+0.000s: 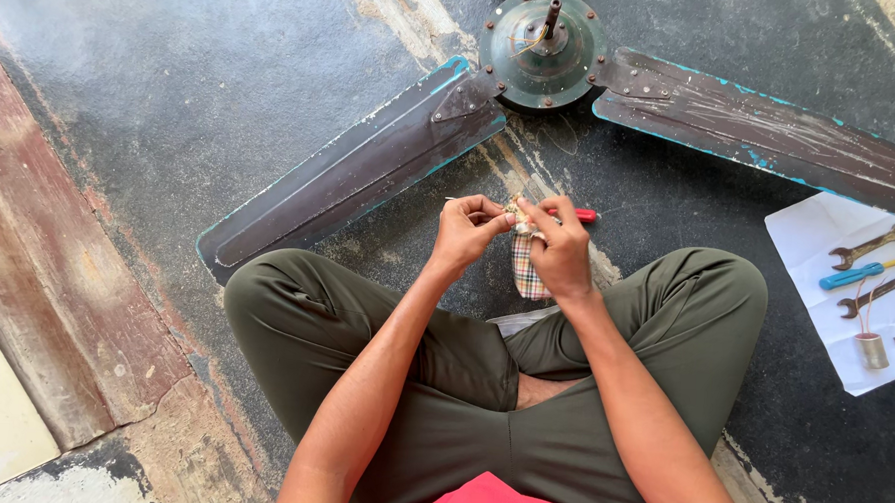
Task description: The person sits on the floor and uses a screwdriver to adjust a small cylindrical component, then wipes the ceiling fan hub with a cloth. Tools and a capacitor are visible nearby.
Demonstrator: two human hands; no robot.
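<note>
While both hands, left hand [465, 230] and right hand [559, 247], pinch a checked cloth [526, 271] with closed fingers, the dismounted ceiling fan [542, 47] lies untouched beyond, wrenches [869, 246] unused at right.

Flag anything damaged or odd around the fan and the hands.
The ceiling fan lies on the floor with worn blades, their teal edge paint chipped and the surface scratched. Loose wire curls at its hub. The left hand and right hand pinch a checked cloth. Nothing looks spilled.

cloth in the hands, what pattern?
The cloth is checked plaid: cream with red, green and yellow lines. It shows best in the head view.
</note>
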